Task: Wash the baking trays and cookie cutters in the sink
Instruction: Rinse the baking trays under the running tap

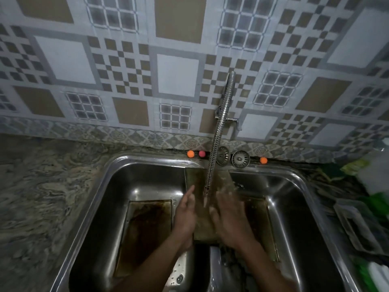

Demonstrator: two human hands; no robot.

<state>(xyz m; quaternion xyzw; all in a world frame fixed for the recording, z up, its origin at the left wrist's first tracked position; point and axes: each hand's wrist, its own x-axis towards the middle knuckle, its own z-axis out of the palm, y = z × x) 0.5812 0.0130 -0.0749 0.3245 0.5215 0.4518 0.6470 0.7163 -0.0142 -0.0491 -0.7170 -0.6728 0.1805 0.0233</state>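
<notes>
the tap [212, 165] hung low over the middle of the sink [99, 186], leaving little room above the middle tray [205, 226] that lay across the wall between the bowls. the left bowl [145, 178] was open above the left tray [145, 228] on its floor. the counter [42, 197] on the left was open too. on the right, a rack [355, 228] crowded the edge. strainers [241, 159] and balls [190, 154] sat along the back rim.

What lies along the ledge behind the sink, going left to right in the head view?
left orange ball → pink ball → faucet hose → left strainer → right strainer → right orange ball
</notes>
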